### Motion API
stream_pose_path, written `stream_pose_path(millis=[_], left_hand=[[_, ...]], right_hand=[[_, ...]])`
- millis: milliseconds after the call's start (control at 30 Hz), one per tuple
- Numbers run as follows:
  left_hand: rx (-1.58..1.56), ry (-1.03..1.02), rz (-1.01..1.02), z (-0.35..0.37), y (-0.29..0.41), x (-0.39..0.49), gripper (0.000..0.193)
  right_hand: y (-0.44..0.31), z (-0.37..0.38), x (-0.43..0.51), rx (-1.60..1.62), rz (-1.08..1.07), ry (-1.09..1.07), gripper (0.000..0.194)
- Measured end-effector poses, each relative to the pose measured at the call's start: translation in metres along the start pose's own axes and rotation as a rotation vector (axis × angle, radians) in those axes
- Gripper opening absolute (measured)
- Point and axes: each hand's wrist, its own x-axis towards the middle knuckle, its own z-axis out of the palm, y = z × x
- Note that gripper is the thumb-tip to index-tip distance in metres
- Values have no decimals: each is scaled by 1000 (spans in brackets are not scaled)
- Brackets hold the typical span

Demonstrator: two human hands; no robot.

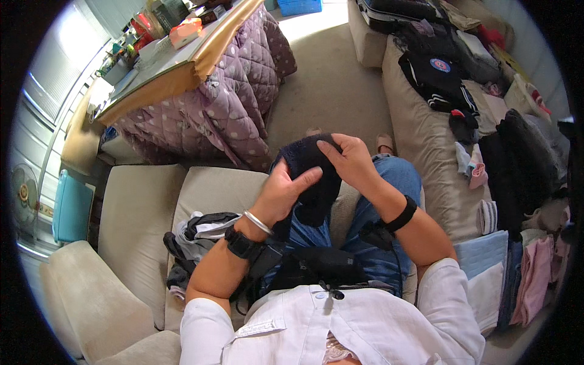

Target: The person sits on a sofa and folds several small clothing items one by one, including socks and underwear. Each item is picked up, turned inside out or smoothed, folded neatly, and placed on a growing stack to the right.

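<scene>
A dark knit garment (315, 191), perhaps a sock or legging, hangs over my lap between both hands. My left hand (287, 185) holds its left side, thumb lying across the front and fingers hidden behind the cloth. My right hand (349, 157) pinches its upper right edge between thumb and fingers. The lower part of the cloth drapes over my blue jeans (401, 175). To my left on the sofa lies a loose pile of grey, black and white clothes (200, 230).
Folded clothes, including a pink garment (531, 280) and a light blue cloth (481, 251), line the sofa on my right. Small socks (477, 169) and a black garment (433, 75) lie farther along. A table with a purple quilted cover (219, 114) stands ahead left.
</scene>
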Motion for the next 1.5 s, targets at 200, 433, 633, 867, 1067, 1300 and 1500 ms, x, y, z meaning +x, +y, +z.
stream_pose_path(millis=[200, 433, 633, 867, 1067, 1300, 1500], left_hand=[[147, -61, -183, -26, 11, -6, 22], [356, -257, -216, -39, 30, -16, 26], [332, -375, -312, -35, 27, -13, 46], [-176, -38, -140, -25, 21, -15, 30], [118, 44, 164, -21, -2, -17, 33], [-380, 96, 9, -31, -11, 1, 49], [-696, -17, -3, -43, 16, 0, 43]], right_hand=[[7, -17, 9, 170, 134, -21, 25], [3, -23, 9, 818, 315, -173, 20], [-7, -18, 25, 935, 375, -190, 30], [-20, -20, -19, 445, -2, -619, 82], [-23, -7, -16, 349, -29, -344, 59], [-33, -25, -21, -147, -630, -195, 61], [-14, -70, -42, -308, -547, -131, 59]])
